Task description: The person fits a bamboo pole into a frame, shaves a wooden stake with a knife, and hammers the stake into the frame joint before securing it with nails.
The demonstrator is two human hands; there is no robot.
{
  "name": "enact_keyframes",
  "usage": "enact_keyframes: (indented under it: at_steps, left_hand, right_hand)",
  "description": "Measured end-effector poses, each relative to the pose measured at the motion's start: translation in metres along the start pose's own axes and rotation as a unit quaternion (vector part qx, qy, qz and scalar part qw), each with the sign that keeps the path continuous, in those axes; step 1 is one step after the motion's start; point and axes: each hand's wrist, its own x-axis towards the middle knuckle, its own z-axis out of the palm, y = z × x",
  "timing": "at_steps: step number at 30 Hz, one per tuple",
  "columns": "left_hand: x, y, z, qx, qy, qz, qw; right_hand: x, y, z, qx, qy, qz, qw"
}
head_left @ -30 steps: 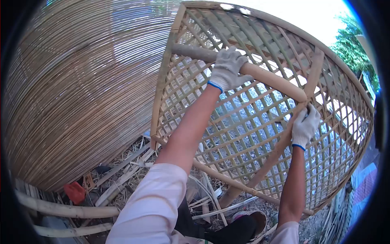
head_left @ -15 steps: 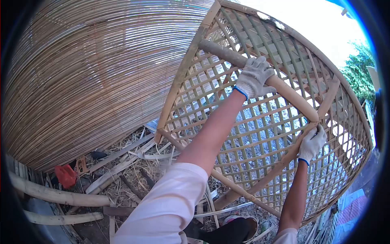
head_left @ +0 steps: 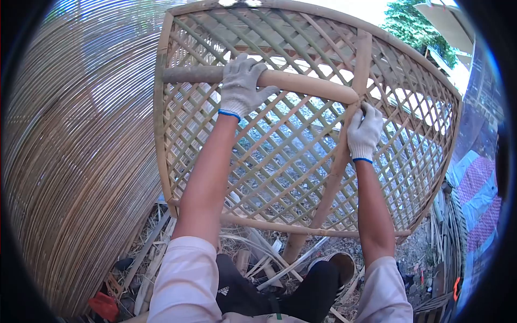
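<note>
A framed bamboo lattice panel (head_left: 285,134) stands in front of me, its thin strips crossing diagonally. A thick round bamboo pole (head_left: 309,85) runs across its upper part and meets an upright bamboo post (head_left: 335,177). My left hand (head_left: 242,83), in a white knit glove with a blue cuff, is closed over the pole, the thumb sticking out to the right. My right hand (head_left: 366,129), gloved alike, has its fingers curled at the post just below the joint. Its fingertips are partly hidden, and I see no tool in either hand.
A tall wall of thin bamboo slats (head_left: 86,156) rises on the left. Cut strips and shavings litter the ground around my legs (head_left: 307,288). A red object (head_left: 104,306) lies at lower left, patterned cloth (head_left: 476,180) at the right. A tree (head_left: 417,27) is behind.
My view has turned to the right, so the panel now appears farther left and more level. Both hands keep about the same places on the pole and post.
</note>
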Motion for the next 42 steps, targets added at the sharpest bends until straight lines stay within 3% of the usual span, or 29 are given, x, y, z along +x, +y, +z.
enact_keyframes:
  at_steps: [6, 16, 42]
  left_hand:
    - [0.0010, 0.0039, -0.0045, 0.028, -0.041, -0.011, 0.999]
    - [-0.0005, 0.0003, 0.0017, 0.023, -0.004, 0.015, 1.000]
    - [-0.0021, -0.0013, 0.0010, 0.015, -0.022, 0.015, 1.000]
  right_hand:
    - [0.0011, 0.0016, -0.0014, 0.033, 0.011, -0.002, 0.999]
    - [-0.0012, 0.0061, 0.0025, 0.035, 0.013, 0.014, 0.999]
    - [-0.0016, 0.0056, 0.0006, 0.036, 0.010, 0.016, 0.999]
